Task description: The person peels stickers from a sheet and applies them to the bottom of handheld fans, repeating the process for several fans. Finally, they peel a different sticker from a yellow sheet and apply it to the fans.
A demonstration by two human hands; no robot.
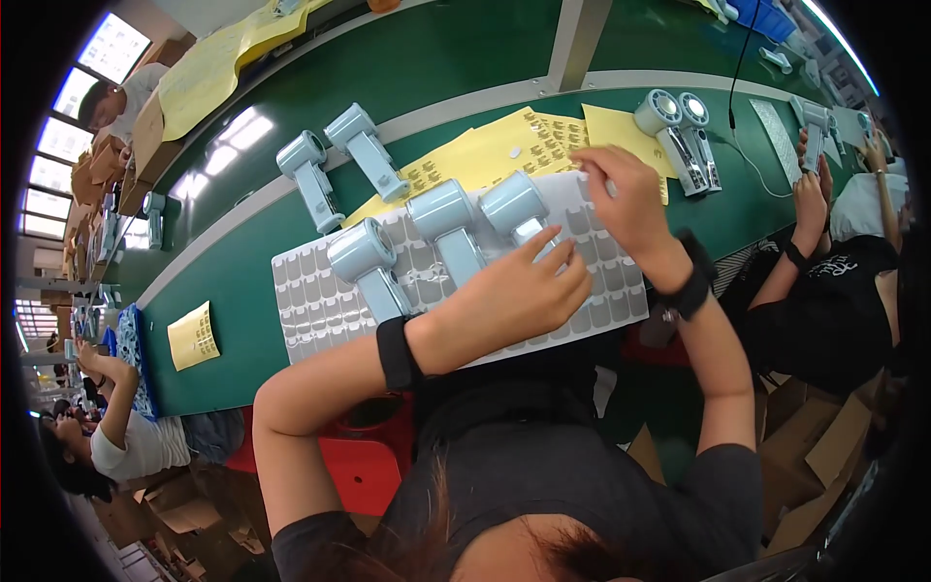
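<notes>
My left hand reaches over the handle of a light-blue handheld fan, its fingers spread; whether they touch the handle is unclear. Two more light-blue fans, a middle one and a left one, lie beside it on a white sheet of grey stickers. Above the sheet's far right part is my right hand, fingers curled together near a yellow sticker sheet. Anything between those fingertips is too small to make out. A small white piece rests on the yellow sheet.
Two light-blue fans lie at the far left of the sheets. Two fans with shiny handles lie to the right, near a thin cable. A small yellow sheet is on the green table. Co-workers sit on both sides.
</notes>
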